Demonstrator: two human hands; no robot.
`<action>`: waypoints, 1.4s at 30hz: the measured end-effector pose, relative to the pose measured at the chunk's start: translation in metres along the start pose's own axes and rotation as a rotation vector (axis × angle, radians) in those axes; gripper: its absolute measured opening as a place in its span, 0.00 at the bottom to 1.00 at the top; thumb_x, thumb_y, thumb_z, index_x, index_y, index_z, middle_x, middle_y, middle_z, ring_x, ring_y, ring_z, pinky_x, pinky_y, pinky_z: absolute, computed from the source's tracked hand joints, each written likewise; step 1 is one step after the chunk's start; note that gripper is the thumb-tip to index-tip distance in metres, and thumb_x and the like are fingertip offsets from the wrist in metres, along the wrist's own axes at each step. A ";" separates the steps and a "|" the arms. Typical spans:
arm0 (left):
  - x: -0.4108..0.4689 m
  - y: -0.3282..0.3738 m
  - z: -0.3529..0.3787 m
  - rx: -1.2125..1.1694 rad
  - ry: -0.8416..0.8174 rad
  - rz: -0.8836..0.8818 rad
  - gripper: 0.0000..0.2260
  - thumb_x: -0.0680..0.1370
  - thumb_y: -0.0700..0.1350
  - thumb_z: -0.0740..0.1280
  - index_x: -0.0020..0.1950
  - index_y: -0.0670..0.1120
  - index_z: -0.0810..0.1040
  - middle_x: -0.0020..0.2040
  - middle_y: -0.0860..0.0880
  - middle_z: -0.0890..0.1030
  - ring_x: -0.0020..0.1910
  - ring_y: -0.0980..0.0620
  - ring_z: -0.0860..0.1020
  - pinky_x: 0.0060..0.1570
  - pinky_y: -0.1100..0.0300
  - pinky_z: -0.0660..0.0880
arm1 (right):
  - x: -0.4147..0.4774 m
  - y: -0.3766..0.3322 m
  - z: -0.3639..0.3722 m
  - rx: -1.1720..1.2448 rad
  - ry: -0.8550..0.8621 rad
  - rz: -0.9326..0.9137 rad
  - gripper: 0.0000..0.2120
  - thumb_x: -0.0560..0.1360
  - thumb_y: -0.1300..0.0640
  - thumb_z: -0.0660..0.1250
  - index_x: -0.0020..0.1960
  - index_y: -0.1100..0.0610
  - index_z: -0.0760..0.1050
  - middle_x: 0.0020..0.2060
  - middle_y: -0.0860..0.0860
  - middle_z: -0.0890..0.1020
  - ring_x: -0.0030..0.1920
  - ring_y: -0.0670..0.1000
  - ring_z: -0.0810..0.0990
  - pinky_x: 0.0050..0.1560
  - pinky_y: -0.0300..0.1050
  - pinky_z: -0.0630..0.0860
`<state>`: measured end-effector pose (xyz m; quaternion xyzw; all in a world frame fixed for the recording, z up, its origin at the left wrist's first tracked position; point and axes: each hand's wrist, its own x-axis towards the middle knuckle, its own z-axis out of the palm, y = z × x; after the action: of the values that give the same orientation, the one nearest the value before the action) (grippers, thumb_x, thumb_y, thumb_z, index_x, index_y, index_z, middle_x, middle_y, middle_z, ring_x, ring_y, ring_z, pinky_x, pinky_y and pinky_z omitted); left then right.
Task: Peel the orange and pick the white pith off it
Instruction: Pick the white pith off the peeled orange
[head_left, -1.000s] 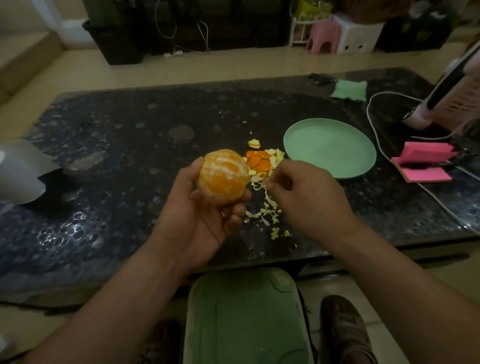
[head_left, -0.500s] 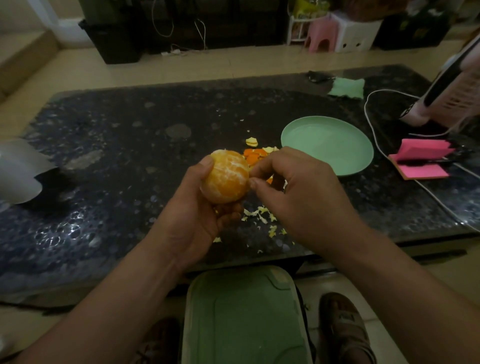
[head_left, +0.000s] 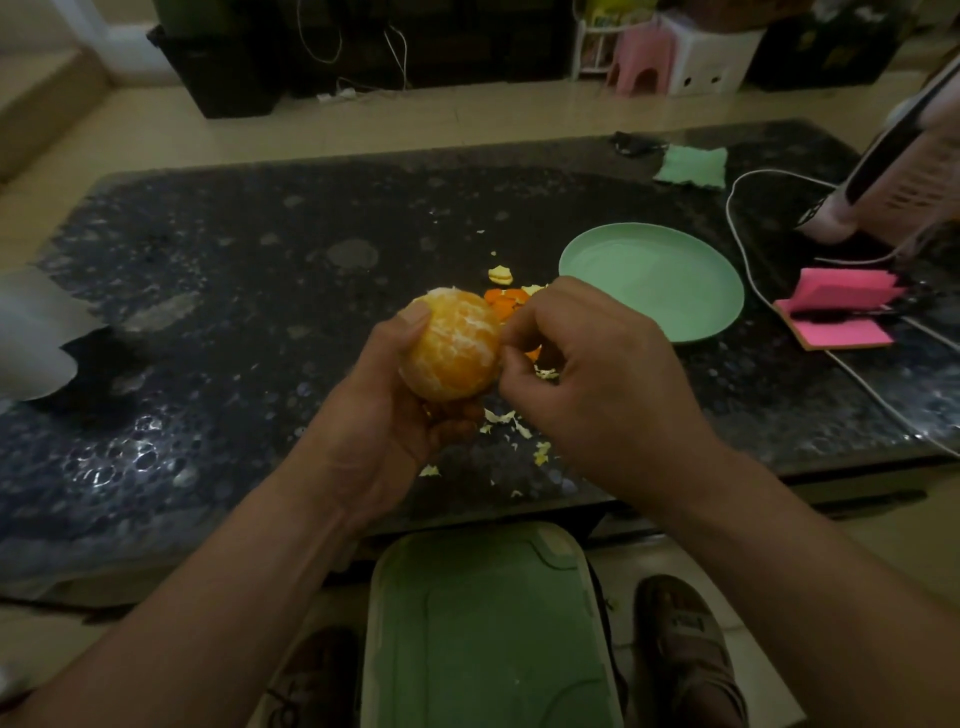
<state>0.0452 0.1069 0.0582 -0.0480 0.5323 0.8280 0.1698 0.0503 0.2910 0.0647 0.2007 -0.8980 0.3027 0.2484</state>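
Observation:
A peeled orange (head_left: 453, 347) with thin white pith streaks is held above the dark table (head_left: 234, 291). My left hand (head_left: 387, 395) grips it from the left and below, thumb on its upper left. My right hand (head_left: 587, 379) has thumb and forefinger pinched against the orange's right side, at the pith there. Orange peel pieces (head_left: 506, 301) lie on the table just behind the fruit, partly hidden by my right hand. Small white pith scraps (head_left: 511, 423) are scattered under my hands.
A mint green plate (head_left: 654, 283) sits right of the peel. A white cable (head_left: 743, 270), pink sticky notes (head_left: 836, 312) and a pink appliance (head_left: 893, 171) occupy the right end. A green cloth (head_left: 693, 165) lies at the back. A green stool (head_left: 488, 629) stands below the table edge.
My right hand rose from the pith scraps on the table to the orange's right side and now pinches at it. My left hand kept its hold on the orange.

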 end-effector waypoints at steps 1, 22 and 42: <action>0.000 0.000 -0.001 -0.008 -0.007 -0.002 0.16 0.78 0.59 0.65 0.56 0.53 0.86 0.47 0.43 0.86 0.37 0.49 0.81 0.33 0.59 0.80 | 0.000 -0.001 -0.001 0.025 -0.002 0.011 0.03 0.77 0.56 0.70 0.45 0.54 0.79 0.42 0.47 0.79 0.41 0.49 0.76 0.41 0.52 0.76; -0.001 0.006 -0.009 -0.071 -0.105 -0.032 0.30 0.80 0.61 0.63 0.75 0.44 0.75 0.47 0.42 0.85 0.36 0.51 0.80 0.33 0.61 0.80 | -0.003 -0.002 -0.007 0.193 -0.025 0.090 0.03 0.78 0.54 0.74 0.51 0.51 0.81 0.44 0.43 0.80 0.42 0.47 0.78 0.40 0.37 0.72; 0.000 0.002 -0.010 0.062 -0.065 -0.076 0.24 0.78 0.61 0.68 0.70 0.49 0.79 0.46 0.43 0.85 0.35 0.49 0.81 0.31 0.59 0.80 | -0.002 0.003 -0.004 -0.013 -0.013 -0.029 0.05 0.76 0.57 0.70 0.42 0.56 0.77 0.39 0.48 0.77 0.39 0.51 0.74 0.38 0.54 0.74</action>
<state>0.0433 0.0977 0.0557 -0.0359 0.5499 0.8050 0.2197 0.0522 0.2962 0.0654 0.2141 -0.8985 0.2919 0.2482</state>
